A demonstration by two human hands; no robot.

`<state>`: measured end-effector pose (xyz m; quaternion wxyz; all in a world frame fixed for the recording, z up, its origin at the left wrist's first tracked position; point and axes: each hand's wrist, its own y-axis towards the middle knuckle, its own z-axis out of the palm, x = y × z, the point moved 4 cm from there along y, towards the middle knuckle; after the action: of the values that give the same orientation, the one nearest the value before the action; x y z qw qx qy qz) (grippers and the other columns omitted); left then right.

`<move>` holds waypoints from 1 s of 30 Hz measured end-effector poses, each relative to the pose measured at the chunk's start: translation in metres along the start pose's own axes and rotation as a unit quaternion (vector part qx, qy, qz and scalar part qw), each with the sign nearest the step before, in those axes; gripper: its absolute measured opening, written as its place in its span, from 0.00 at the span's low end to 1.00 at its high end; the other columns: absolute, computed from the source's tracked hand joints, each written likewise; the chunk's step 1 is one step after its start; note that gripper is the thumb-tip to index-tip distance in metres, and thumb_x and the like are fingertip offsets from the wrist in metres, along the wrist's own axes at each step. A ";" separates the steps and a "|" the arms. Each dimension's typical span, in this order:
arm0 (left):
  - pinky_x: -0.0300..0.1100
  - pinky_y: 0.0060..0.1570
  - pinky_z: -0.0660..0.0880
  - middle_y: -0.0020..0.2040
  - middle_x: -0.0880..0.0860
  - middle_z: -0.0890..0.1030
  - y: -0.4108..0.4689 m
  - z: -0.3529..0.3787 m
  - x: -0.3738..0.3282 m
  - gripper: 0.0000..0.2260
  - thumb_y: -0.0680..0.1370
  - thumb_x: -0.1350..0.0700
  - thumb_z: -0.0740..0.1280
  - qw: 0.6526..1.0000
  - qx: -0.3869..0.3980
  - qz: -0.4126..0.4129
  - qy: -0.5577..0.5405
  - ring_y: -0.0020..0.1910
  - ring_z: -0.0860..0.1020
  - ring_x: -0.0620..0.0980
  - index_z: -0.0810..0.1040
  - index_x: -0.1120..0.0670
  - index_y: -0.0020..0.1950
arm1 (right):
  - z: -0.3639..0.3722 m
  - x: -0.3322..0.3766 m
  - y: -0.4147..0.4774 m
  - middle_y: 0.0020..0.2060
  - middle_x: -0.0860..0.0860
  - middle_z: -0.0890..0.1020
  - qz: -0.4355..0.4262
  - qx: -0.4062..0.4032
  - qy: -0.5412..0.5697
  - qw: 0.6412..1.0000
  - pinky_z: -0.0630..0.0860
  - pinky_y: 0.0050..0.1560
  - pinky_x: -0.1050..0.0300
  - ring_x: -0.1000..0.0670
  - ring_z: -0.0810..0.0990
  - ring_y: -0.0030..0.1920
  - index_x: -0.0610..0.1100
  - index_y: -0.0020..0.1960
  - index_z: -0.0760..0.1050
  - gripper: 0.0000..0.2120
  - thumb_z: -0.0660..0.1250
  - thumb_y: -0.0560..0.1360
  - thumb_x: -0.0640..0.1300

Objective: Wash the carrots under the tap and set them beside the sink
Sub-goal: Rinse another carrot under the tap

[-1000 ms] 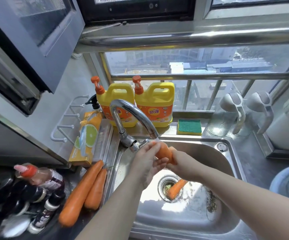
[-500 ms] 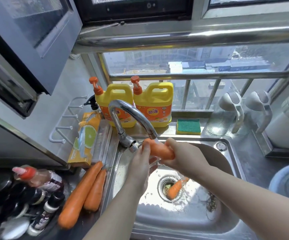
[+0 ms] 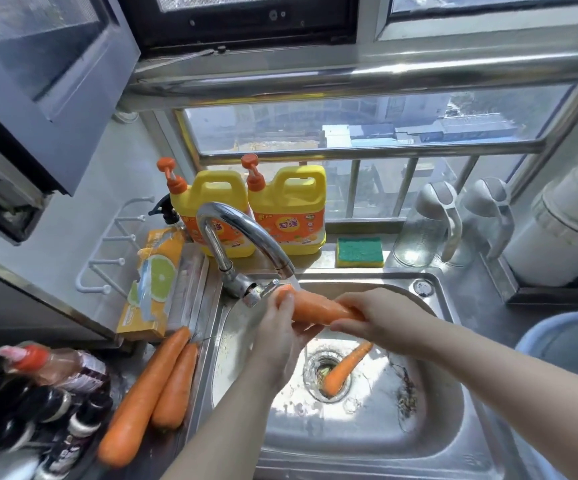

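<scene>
An orange carrot [image 3: 315, 308] lies crosswise under the spout of the chrome tap [image 3: 242, 237], and water falls past it to the drain. My left hand [image 3: 282, 336] cups the carrot's thick left end from below, thumb on top. My right hand [image 3: 375, 317] grips its narrow right end. Another carrot [image 3: 344, 368] lies in the steel sink [image 3: 453, 427] across the drain. Two long carrots [image 3: 152, 393] lie side by side on the counter left of the sink.
Two yellow detergent jugs [image 3: 287, 209] and a green sponge [image 3: 359, 251] stand behind the sink. An orange box [image 3: 154, 282] leans at the left. Dark bottles [image 3: 38, 403] crowd the near left counter. Glass jugs [image 3: 433, 230] and a blue basin [image 3: 568, 344] are at the right.
The carrot has been drawn out to the right and turned more level under the spout, so more of its length shows. My right hand slid toward its narrow end.
</scene>
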<state>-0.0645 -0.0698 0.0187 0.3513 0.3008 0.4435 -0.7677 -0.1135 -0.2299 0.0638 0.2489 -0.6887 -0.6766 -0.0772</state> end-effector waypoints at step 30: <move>0.52 0.58 0.81 0.68 0.54 0.75 0.009 -0.042 -0.025 0.29 0.76 0.56 0.75 0.959 0.035 0.080 0.269 0.61 0.81 0.55 0.68 0.36 0.71 | 0.002 -0.010 0.016 0.26 0.59 0.78 0.043 -0.072 0.219 0.972 0.65 0.29 0.68 0.62 0.73 0.27 0.50 0.52 0.86 0.12 0.74 0.74 0.56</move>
<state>-0.0365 -0.0288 0.0153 0.2686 0.5432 0.4686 -0.6428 -0.0987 -0.2376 0.0540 0.3436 -0.6996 -0.5683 -0.2637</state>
